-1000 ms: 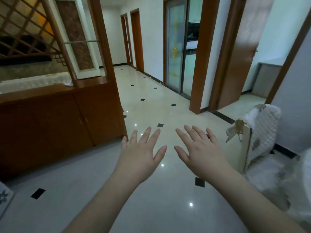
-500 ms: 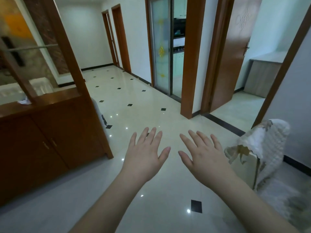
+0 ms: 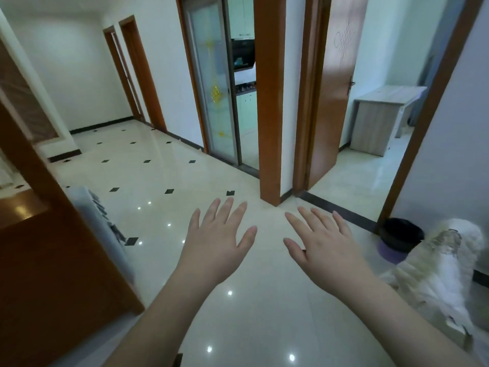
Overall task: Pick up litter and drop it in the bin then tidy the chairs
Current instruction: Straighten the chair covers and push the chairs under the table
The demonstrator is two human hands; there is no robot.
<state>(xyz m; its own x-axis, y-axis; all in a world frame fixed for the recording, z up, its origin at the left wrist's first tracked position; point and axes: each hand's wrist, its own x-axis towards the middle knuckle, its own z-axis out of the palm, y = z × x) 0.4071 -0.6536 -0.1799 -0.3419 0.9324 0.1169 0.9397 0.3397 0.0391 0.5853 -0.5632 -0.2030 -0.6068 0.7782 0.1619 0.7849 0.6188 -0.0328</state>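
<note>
My left hand [image 3: 215, 241] and my right hand [image 3: 324, 243] are stretched out side by side over the glossy tiled floor, palms down, fingers spread, holding nothing. A round bin [image 3: 397, 241] with a black liner and a purple base stands on the floor at the right, by the wall corner beyond my right hand. Just in front of it is a chair [image 3: 444, 271] draped in a white quilted cover. No litter shows on the floor.
A brown wooden cabinet [image 3: 53, 274] fills the left side, with a grey covered object [image 3: 100, 223] leaning against its end. A wooden pillar [image 3: 270, 128] stands ahead, a glass sliding door to its left and an open doorway with a desk [image 3: 381, 120] to its right.
The view has swung to the right: the cabinet slid to the left edge and the bin came into sight beside the chair. Both hands stay spread and empty.
</note>
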